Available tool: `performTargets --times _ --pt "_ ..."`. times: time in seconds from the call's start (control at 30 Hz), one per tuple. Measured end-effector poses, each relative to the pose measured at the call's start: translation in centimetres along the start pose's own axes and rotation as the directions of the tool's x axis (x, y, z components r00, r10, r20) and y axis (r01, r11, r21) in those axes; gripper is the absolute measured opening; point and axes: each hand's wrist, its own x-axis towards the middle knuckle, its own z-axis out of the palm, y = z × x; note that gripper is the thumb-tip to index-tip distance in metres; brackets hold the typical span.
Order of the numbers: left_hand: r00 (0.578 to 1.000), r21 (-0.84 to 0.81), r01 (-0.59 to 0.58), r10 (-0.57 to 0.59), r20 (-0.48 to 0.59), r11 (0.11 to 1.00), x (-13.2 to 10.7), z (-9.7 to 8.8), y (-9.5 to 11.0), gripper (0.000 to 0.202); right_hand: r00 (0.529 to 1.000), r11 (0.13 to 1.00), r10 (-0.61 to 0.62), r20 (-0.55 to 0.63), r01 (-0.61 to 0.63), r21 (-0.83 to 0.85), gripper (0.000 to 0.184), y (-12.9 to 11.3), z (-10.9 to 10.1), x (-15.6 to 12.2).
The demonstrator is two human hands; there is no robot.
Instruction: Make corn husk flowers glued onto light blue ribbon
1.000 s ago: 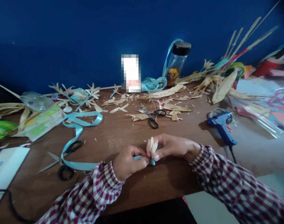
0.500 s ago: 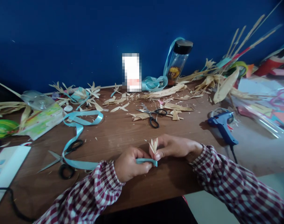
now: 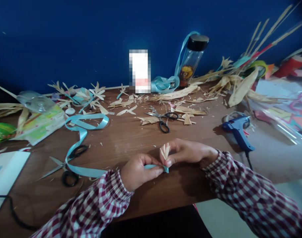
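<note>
Near the front edge of the brown table [image 3: 131, 138], my right hand [image 3: 188, 152] pinches a small flower of pale corn-husk petals [image 3: 165, 151], petals pointing up. My left hand [image 3: 137, 172] is closed on the end of a light blue ribbon [image 3: 81, 137], holding it against the flower's base. The ribbon runs from my left hand across the table to the left in loose loops.
Black-handled scissors [image 3: 162, 118] lie mid-table among husk scraps; another pair [image 3: 66, 165] lies under the ribbon at the left. A blue glue gun [image 3: 236, 129] rests at the right. A black-lidded glass jar [image 3: 192, 59], husk flowers [image 3: 91, 96] and dried husks [image 3: 240, 86] stand along the blue wall.
The ribbon end went from hanging under the flower to lying level against its base. Both hands stayed together, and the view shifted slightly.
</note>
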Motion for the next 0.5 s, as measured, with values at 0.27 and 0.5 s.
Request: performTargets --times 0.27,0.5 --pt "0.994 0.078 -0.003 0.012 -0.109 0.997 -0.41 0.50 0.10 0.023 0.994 0.999 0.029 -0.105 -0.033 -0.041 0.019 -0.20 0.46 0.12" --pt "0.988 0.012 0.081 -0.079 -0.134 0.997 -0.36 0.80 0.47 0.021 0.991 0.994 -0.015 -0.133 0.000 -0.108 0.012 -0.10 0.71 0.20"
